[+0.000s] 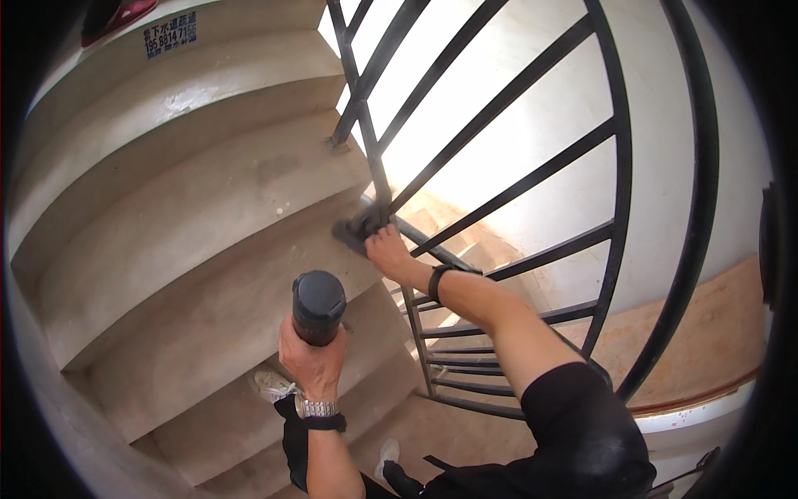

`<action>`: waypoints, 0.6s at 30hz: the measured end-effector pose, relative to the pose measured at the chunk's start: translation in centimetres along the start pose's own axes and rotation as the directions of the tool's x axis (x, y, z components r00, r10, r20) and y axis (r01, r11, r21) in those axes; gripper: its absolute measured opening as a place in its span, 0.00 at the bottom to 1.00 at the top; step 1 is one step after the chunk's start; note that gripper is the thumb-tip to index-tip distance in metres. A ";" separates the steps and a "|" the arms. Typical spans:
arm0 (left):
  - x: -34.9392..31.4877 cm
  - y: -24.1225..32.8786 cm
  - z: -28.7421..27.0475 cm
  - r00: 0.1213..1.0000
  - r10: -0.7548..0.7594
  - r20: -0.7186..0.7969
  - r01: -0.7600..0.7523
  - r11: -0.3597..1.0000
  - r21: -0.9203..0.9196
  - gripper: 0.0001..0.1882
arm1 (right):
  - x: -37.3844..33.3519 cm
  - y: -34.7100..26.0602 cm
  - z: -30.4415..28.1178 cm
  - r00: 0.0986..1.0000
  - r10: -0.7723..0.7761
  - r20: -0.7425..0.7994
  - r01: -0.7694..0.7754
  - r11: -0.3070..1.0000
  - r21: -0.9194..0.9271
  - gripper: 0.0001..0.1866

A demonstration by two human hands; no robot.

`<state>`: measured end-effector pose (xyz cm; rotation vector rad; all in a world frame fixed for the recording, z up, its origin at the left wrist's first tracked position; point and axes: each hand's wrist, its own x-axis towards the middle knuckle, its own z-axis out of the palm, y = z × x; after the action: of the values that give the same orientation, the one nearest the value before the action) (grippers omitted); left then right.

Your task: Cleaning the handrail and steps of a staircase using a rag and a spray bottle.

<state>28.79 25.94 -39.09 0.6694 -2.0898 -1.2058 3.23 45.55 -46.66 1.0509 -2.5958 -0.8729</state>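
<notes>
Cloth (pixel 354 233), dark and bunched, sits in the right hand (pixel 391 253) at the lower end of a post of the black railing (pixel 620 166); it seems to touch the metal, though blur hides exactly how. The right hand is closed on it with bent fingers. The left hand (pixel 312 359) is wrapped around a dark bottle (pixel 319 301), lid toward the viewer, apart from the railing.

The cloth could snag on the post's corner or, with a loose grip, slip between the bars to the flight below. The bottle could slide from a one-handed hold and roll down the steps (pixel 216 237). With both hands occupied and the body leaning, a missed footing would be hard to catch.

The steps are worn, stained concrete, curved by the lens. One sneaker (pixel 274 384) rests on a step, the other (pixel 388 453) lower down. A pale wall (pixel 673 108) stands beyond the railing, brightly lit, with a tan band at its foot; a red item (pixel 125 18) lies at the top left.
</notes>
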 end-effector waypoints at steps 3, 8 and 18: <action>0.5 -1.8 -1.2 0.999 -0.019 -0.030 0.019 1.000 0.010 0.32 | 0.6 -2.2 -2.5 0.991 0.118 0.064 -0.132 0.944 0.302 0.09; 0.0 -1.8 -1.0 1.000 -0.018 0.021 0.019 1.000 -0.010 0.32 | 4.5 1.8 -6.1 0.933 0.141 -0.332 -0.065 0.971 0.232 0.07; -1.2 -2.3 -1.1 0.992 -0.087 0.090 0.091 0.995 -0.039 0.32 | 5.2 -1.5 -0.7 0.970 -0.230 -0.078 0.221 0.969 -0.113 0.10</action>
<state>30.68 25.06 -40.98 0.7081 -2.1191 -1.3480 0.57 40.85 -47.14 1.3423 -2.3615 -0.9729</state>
